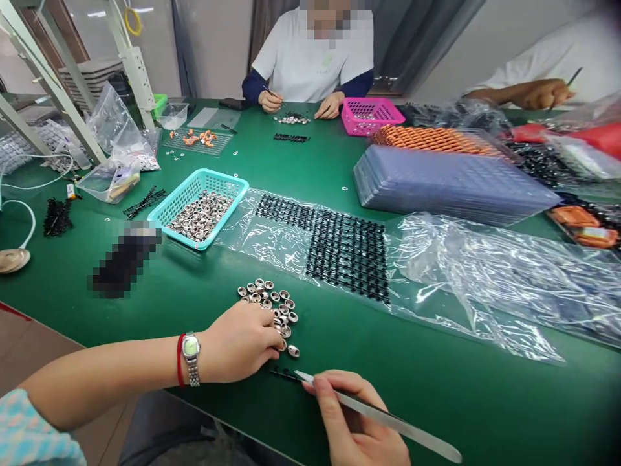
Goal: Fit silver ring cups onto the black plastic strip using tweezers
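Small round metal rings, silvery with coppery insides, lying loose in a scattered cluster on the green table, near its front edge. Cluster roughly oval, spreading from just ahead of the left hand back toward a crinkled clear plastic sheet. One ring a little apart at the near end, just beside a short black strip of tiny parts lying flat on the table.

Left hand, wrist bearing a silver watch and a red cord, resting on the table at the near edge of the cluster; fingers curled together and narrow, tips touching the nearest rings. Cannot tell whether a ring is pinched between them.

Right hand closed around long silver metal tweezers, held like a pen, tip pointing left and touching the black strip; back end jutting out to the right over the table.

Farther back: a turquoise plastic basket heaped with the same rings, black gridded parts under the plastic sheet, a stack of grey-blue trays, a pink plastic basket. Across the table, another person in a white shirt, hands at a small pile of parts.
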`<state>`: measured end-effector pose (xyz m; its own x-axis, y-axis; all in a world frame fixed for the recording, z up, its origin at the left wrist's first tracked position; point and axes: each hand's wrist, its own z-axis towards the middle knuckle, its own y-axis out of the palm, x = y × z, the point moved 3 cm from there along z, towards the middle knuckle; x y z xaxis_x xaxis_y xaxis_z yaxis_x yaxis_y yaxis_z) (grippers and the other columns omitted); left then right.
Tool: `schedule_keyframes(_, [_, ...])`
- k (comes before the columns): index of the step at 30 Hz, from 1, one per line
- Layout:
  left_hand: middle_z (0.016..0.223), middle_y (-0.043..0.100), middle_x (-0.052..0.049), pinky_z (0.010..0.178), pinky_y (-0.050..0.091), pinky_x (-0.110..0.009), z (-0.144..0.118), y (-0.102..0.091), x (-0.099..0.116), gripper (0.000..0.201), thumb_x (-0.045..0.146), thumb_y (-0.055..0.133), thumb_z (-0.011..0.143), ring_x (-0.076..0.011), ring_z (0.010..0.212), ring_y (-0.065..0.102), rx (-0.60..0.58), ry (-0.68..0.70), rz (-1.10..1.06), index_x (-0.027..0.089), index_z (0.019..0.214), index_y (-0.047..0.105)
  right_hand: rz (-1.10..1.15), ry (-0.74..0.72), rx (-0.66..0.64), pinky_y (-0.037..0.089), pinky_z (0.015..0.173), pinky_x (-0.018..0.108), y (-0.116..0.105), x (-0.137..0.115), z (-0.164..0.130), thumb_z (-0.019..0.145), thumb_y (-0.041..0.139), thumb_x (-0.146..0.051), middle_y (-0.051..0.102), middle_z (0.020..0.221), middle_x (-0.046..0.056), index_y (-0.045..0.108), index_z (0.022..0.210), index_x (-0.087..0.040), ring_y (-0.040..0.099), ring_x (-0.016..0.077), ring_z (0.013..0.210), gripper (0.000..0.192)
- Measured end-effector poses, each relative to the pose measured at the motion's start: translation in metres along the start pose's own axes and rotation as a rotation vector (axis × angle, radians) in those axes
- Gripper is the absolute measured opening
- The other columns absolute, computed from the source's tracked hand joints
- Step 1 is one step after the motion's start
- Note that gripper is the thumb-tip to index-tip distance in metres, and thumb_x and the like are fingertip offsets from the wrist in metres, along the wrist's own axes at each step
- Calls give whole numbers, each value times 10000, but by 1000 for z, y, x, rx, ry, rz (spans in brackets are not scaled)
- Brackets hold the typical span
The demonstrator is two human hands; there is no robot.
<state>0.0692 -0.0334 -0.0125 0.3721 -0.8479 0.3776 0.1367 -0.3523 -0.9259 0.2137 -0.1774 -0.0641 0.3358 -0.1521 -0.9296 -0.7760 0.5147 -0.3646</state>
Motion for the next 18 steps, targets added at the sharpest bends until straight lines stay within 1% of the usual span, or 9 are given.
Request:
schedule_keyframes(3, [885, 715, -49, 751, 475, -314, -2, 0, 1, 37, 185, 772, 933, -212, 835, 666, -14, -2, -6, 173, 899, 780, -43, -73, 1, 580, 604, 192, 4, -2, -1, 970, 650, -483, 730, 800, 36, 706, 830, -237, 730, 155, 669, 289])
schedule_keyframes(5, [908, 725, -62, 742, 486, -306, -7, -1, 5, 64, 166, 747, 942, -211, 834, 670, 0, 6, -19, 151, 880, 756, -74, -123, 2, 574, 615, 175, 5, -5, -3, 983, 643, -434, 720, 801, 19, 696, 843, -242, 716, 133, 658, 244])
schedule_keyframes(7, [904, 741, -66, 738, 499, -292, -16, -2, 10, 86, 137, 693, 966, -205, 821, 677, 57, 21, -91, 141, 891, 735, -96, -157, 2, 571, 619, 164, 6, -7, -4, 991, 639, -397, 713, 801, 8, 683, 854, -247, 709, 121, 657, 208])
schedule_keyframes(9, [854, 748, -47, 721, 510, -265, -29, -2, 15, 103, 112, 644, 979, -179, 763, 678, 154, 1, -245, 146, 931, 728, -106, -176, 5, 573, 624, 160, 7, -8, -4, 993, 641, -374, 709, 803, 2, 674, 863, -250, 712, 118, 662, 182])
schedule_keyframes(11, [823, 742, -35, 687, 522, -230, -42, 1, 18, 123, 94, 627, 961, -153, 705, 673, 236, -84, -430, 151, 964, 736, -117, -189, 10, 574, 625, 156, 8, -8, -4, 992, 644, -365, 707, 803, -3, 670, 872, -253, 714, 115, 657, 166])
schedule_keyframes(14, [874, 733, -58, 659, 550, -190, -54, 13, 17, 177, 58, 613, 890, -135, 699, 686, 285, -249, -654, 144, 942, 759, -138, -190, 9, 562, 598, 152, 9, -8, -3, 988, 651, -366, 707, 798, -8, 672, 872, -255, 707, 111, 634, 162])
schedule_keyframes(16, [895, 730, -67, 674, 570, -187, -57, 19, 16, 201, 50, 600, 859, -139, 728, 700, 301, -323, -732, 147, 910, 768, -142, -169, 9, 555, 577, 158, 9, -8, -3, 987, 650, -375, 710, 799, -3, 676, 865, -254, 702, 115, 626, 174])
schedule_keyframes(18, [889, 741, -67, 695, 580, -198, -57, 22, 15, 202, 65, 597, 854, -152, 762, 710, 314, -360, -756, 157, 894, 772, -133, -145, 7, 554, 564, 170, 9, -7, -4, 985, 651, -388, 714, 801, 4, 685, 860, -249, 700, 123, 621, 189])
